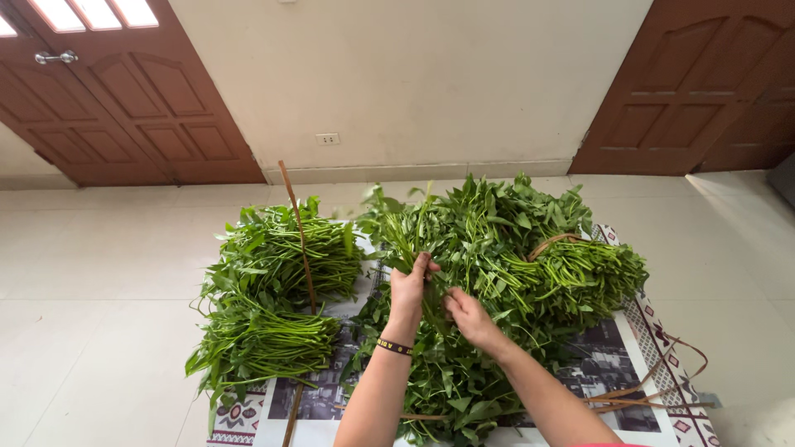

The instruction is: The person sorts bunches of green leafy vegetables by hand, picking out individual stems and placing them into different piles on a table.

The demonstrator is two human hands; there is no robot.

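On floor mat (642, 327), centre: left hand (410, 285) grip closed on green stems (414, 236), right hand (465, 313) pinching stalks at 6 o'clock. Sorted bundles (277, 290) at 9 o'clock; large loose heap (530, 257) seemingly left.

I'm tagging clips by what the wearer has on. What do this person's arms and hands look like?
Both forearms are bare, with no sleeves or gloves. The left hand has a dark wristband with small yellow markings at the wrist. The right hand wears nothing visible.
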